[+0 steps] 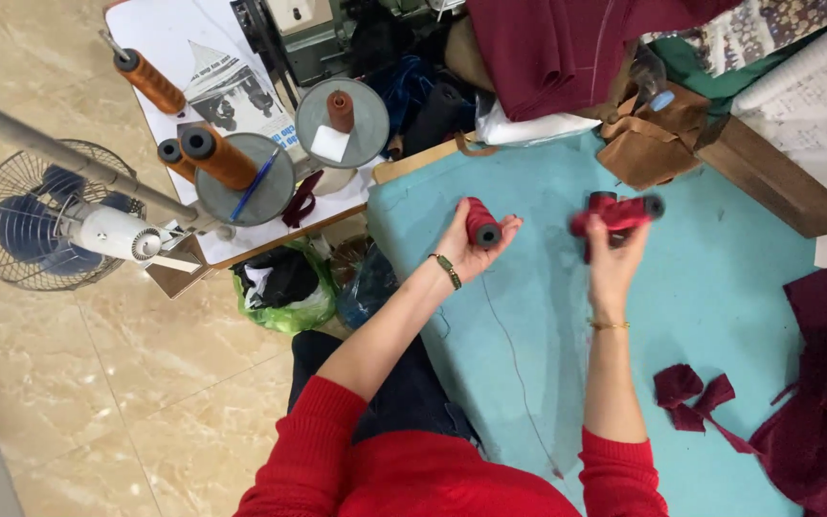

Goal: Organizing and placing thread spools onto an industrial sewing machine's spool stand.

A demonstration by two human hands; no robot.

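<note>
Above the turquoise table [720, 287], the left hand [476, 244] cups a dark red thread spool [480, 222] in its palm, fingers curled round it. To its right, the right hand [614, 254] pinches a brighter red spool [619, 213] by the fingertips, lifted clear of the table. Farther right, maroon fabric scraps [696, 397] lie on the table's surface.

Red knit sweater, sleeves [313, 436] pushed up to elbows, lower centre of frame. Dark blue trousers [390, 383]. Green-faced wristwatch [448, 271] on left wrist, thin gold bracelet [610, 325] on right.
</note>
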